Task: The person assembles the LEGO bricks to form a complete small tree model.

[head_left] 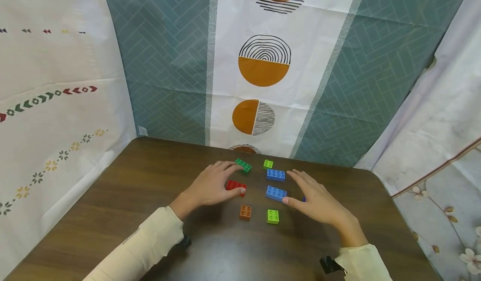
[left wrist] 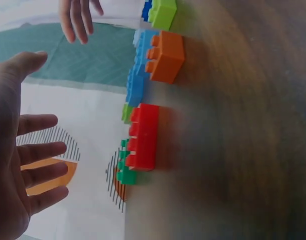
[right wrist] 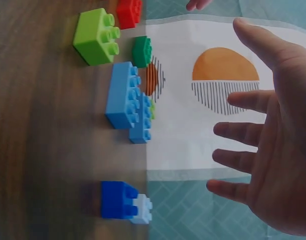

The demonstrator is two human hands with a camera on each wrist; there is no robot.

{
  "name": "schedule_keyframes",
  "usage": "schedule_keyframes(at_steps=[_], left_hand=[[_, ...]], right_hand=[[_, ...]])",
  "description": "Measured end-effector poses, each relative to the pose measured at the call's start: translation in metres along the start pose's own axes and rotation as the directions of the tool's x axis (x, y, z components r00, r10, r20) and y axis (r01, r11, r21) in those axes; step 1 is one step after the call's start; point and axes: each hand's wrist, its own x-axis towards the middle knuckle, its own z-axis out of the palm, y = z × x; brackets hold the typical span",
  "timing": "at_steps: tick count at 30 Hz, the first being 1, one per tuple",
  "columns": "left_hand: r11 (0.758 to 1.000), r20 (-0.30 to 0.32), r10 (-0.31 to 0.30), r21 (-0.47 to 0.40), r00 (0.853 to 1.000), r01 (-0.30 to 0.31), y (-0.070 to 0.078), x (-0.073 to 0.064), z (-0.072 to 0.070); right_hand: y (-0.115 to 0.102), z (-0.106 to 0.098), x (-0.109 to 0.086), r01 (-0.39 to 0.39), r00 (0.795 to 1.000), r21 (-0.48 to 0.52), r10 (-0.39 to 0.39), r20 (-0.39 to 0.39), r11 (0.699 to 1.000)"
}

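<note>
My left hand [head_left: 215,184] hovers above the table by a red building block [head_left: 236,186], fingers spread, holding nothing. A dark green block [head_left: 244,164] lies just beyond its fingertips. On the other side my right hand [head_left: 318,197] is held up in the same way, near two blue blocks, one farther [head_left: 276,175] and one nearer [head_left: 275,192]. The right wrist view shows a gap between that hand and the blocks. Behind it in the head view, a dark blue block [right wrist: 118,200] is mostly hidden; a pale blue block [right wrist: 142,209] appears beside it in the right wrist view.
An orange block [head_left: 245,212] and a lime green block [head_left: 273,216] lie closer to the person. Another lime green block [head_left: 268,164] sits near the back of the brown table [head_left: 150,164]. Patterned cloths [head_left: 169,64] hang behind and at both sides.
</note>
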Motion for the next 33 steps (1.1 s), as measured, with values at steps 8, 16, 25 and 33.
schedule_keyframes(at_steps=[8, 16, 25, 33], left_hand=[[0.998, 0.048, -0.021, -0.063, 0.999, 0.024, -0.001, -0.003, 0.014], [0.990, 0.076, -0.020, -0.137, 0.997, 0.031, -0.001, -0.008, 0.025], [0.980, 0.123, -0.022, -0.194, 0.992, 0.046, -0.002, -0.014, 0.034], [0.962, 0.178, 0.049, -0.273, 0.983, 0.002, -0.004, -0.017, 0.046]], right_hand=[[0.002, 0.011, -0.004, 0.016, 0.999, 0.110, -0.021, 0.041, 0.994], [0.004, 0.019, -0.004, 0.004, 0.997, 0.159, -0.016, 0.074, 0.987], [0.005, 0.029, -0.007, 0.010, 0.993, 0.177, -0.030, 0.113, 0.984], [0.006, 0.037, -0.009, 0.003, 0.991, 0.173, -0.026, 0.129, 0.985]])
